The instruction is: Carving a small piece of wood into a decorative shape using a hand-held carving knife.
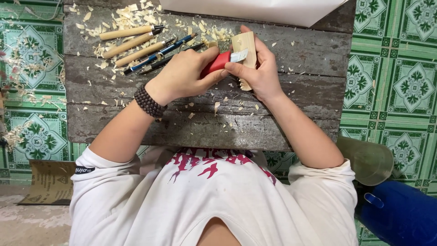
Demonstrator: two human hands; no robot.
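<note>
The left hand was closed around the red handle of a knife, and the short metal blade lay flat against a small block of pale wood. The right hand gripped this block from behind, with the thumb pressed on the back of the blade. Both hands were touching each other above a grey wooden board, near its far edge. A dark bead bracelet sat on the left wrist. To the left of the hands, three carving tools with wooden handles lay side by side among pale wood shavings, and a blue pencil and a dark pencil lay just beside them. A white sheet covered the far edge of the board.
</note>
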